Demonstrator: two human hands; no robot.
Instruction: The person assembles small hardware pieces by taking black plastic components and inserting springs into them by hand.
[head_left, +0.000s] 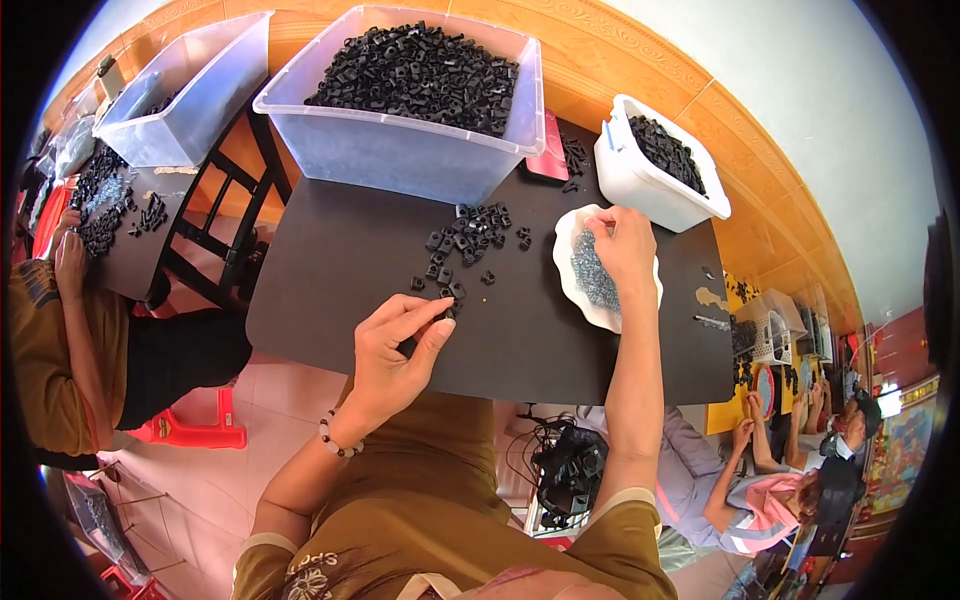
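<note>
Black plastic pieces (pixel 468 243) are piled mid-table, between a big clear bin (pixel 400 150) and the left hand (pixel 395 350), which pinches one small piece (pixel 447 312). Silver screws (pixel 592 275) in a white dish (pixel 570 285) near the right edge are picked at by the right hand (pixel 625 245), fingers bunched; a white tub (pixel 650 185) stands just behind.

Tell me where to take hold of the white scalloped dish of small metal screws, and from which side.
Grip the white scalloped dish by its bare left rim, coming from the left. That edge is clear, while the right hand reaches over the far side into the screws. The dish looks shallow and wavy-edged, so pinch the rim thumb on top and keep it level.
</note>
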